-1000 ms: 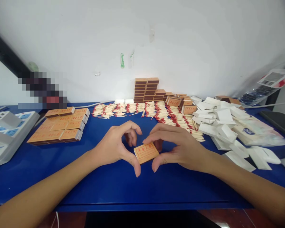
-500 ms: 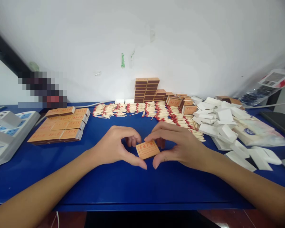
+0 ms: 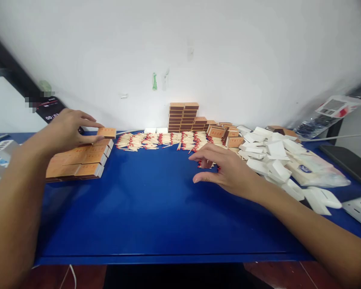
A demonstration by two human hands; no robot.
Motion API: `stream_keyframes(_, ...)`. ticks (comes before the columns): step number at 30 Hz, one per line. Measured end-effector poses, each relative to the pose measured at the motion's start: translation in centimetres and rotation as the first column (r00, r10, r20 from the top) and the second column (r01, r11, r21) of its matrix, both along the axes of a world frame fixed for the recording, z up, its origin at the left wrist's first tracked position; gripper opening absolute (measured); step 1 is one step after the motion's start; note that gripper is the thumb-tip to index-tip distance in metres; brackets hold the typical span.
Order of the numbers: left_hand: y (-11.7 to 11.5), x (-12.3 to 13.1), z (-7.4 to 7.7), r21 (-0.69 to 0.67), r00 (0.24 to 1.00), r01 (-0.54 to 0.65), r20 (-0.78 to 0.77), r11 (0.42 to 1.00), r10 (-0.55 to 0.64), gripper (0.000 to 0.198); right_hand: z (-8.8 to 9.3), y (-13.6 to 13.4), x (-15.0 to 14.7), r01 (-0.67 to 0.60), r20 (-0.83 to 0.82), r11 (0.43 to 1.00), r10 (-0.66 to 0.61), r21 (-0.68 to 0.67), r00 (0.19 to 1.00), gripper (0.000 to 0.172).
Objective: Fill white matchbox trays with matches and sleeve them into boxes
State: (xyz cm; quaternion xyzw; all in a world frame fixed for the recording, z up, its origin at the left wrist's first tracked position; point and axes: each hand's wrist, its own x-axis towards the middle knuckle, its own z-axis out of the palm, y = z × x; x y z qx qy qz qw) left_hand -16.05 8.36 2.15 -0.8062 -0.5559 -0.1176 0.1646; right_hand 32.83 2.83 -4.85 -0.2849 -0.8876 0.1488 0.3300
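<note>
The left hand (image 3: 66, 129) pinches a matchbox (image 3: 107, 133), a block of matchboxes (image 3: 86, 159) just beside its grip. The right hand (image 3: 230, 170) curves half-spread, holding nothing, loose matches (image 3: 185, 141) beyond it.

So this little orange matchbox (image 3: 107, 133) with red print is looking pretty level, hanging around the matchbox pile's (image 3: 86, 157) far end.

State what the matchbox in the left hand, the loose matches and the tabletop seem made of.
Matchbox: probably thin card, matt; flat printed face, straight edges.
Matches: apparently wood, unpainted; pale straw-coloured sticks, red heads.
Tabletop: painted metal or laminate, unclear which; glossy blue with soft reflections.
</note>
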Motion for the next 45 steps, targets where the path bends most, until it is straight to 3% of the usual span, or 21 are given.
stream_keyframes(4,0.4,-3.0,-0.7,-0.109,0.991,-0.132,0.0,0.985,0.133,0.104,0.0,-0.1,-0.2,-0.005,0.024,0.998,0.006,-0.06,1.0,0.046)
stream_keyframes(10,0.1,-2.8,-1.4,-0.264,0.976,-0.177,0.08,0.948,0.205,0.118,-0.2,0.0,-0.1,-0.018,0.028,0.997,0.019,-0.069,0.999,0.045)
stream_keyframes(17,-0.5,-3.5,-1.5,-0.297,0.956,-0.223,0.117,0.928,0.267,0.119,0.0,-0.1,0.0,-0.011,0.063,0.997,0.016,-0.079,0.998,0.047)
stream_keyframes(20,-1.0,-1.6,-1.2,-0.174,0.973,-0.176,0.116,0.969,0.197,0.108,-0.1,0.0,0.0,-0.002,0.074,0.998,0.007,-0.057,0.997,0.045)
stream_keyframes(23,-1.7,2.5,-1.1,0.018,0.983,-0.114,0.145,0.993,0.11,0.075,-0.2,0.6,0.4,0.066,0.097,0.998,-0.067,0.011,0.993,0.032)
stream_keyframes(25,-2.3,5.8,-1.4,0.076,0.974,-0.077,0.22,0.994,0.059,0.054,-0.1,1.2,1.0,0.15,0.135,0.987,-0.157,0.063,0.978,0.022)
stream_keyframes(27,-3.1,9.0,-2.3,0.056,0.958,0.077,0.273,0.995,-0.089,0.042,0.2,1.9,1.7,0.222,0.189,0.97,-0.237,0.098,0.953,0.021)
stream_keyframes(30,-4.5,13.0,-3.9,-0.064,0.904,0.326,0.313,0.943,-0.291,0.029,1.0,2.8,3.0,0.298,0.26,0.943,-0.328,0.146,0.909,0.025)
stream_keyframes(33,-5.5,15.4,-5.4,-0.177,0.865,0.452,0.328,0.874,-0.381,0.027,1.8,3.4,4.3,0.374,0.306,0.903,-0.424,0.211,0.852,0.025)
stream_keyframes(39,-5.5,15.7,-6.5,-0.199,0.861,0.452,0.352,0.87,-0.367,0.026,2.3,3.9,5.3,0.425,0.35,0.876,-0.481,0.229,0.804,0.024)
stream_keyframes(42,-3.3,14.4,-5.6,-0.157,0.909,0.337,0.312,0.928,-0.277,0.027,2.1,3.7,4.8,0.419,0.352,0.885,-0.465,0.202,0.813,0.026)
stream_keyframes(45,0.3,13.0,-4.3,-0.171,0.953,0.188,0.269,0.967,-0.138,0.029,1.7,3.7,4.3,0.388,0.351,0.902,-0.431,0.189,0.831,0.027)
